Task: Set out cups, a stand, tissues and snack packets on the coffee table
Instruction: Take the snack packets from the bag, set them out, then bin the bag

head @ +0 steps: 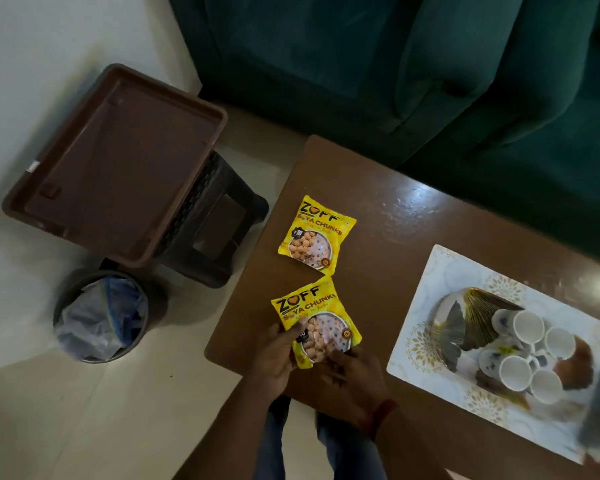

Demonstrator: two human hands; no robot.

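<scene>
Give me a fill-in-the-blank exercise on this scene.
The left hand and right hand hold the nearer ___ soya-chunks packet.
The farther matching packet lies on the glossy brown wooden ___.
___ round white cups cluster over the white gold-patterned mat.
The brown rectangular plastic tray rests on a dark ___.
Missing: yellow; coffee table; four; stool.

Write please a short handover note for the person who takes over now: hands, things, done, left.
Left hand grips the near packet at the table edge; right hand touches its lower edge, grip unclear.
Far packet lies flat on the table, apart.
Done: four cups with the stand are on the white mat.
Left: set this packet down; tissues not identifiable.
</scene>
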